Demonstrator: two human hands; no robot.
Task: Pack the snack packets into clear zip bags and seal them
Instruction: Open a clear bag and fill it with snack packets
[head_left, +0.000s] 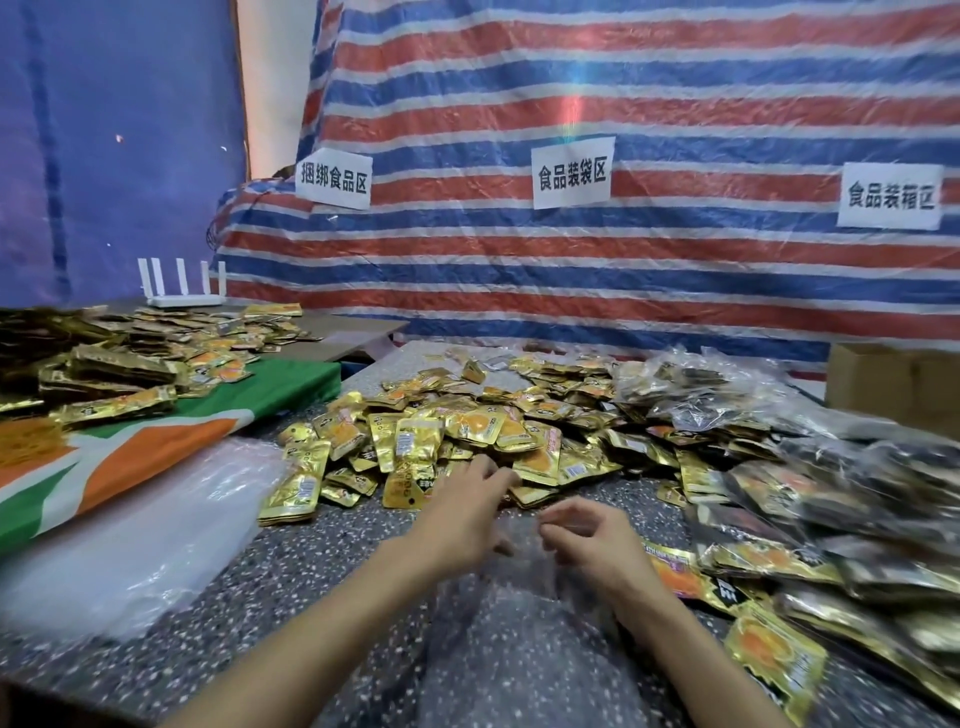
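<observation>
My left hand (467, 506) reaches forward with fingers spread and loose, its tips touching the near edge of the heap of gold snack packets (467, 431) and gripping nothing. My right hand (587, 540) sits just beside it, thumb and forefinger pinching the rim of a clear zip bag (519, 597) that lies under both wrists on the speckled desk (311, 571). Right of that hand lie filled bags (831, 499). Left of my left hand rests a stack of empty clear bags (130, 535).
</observation>
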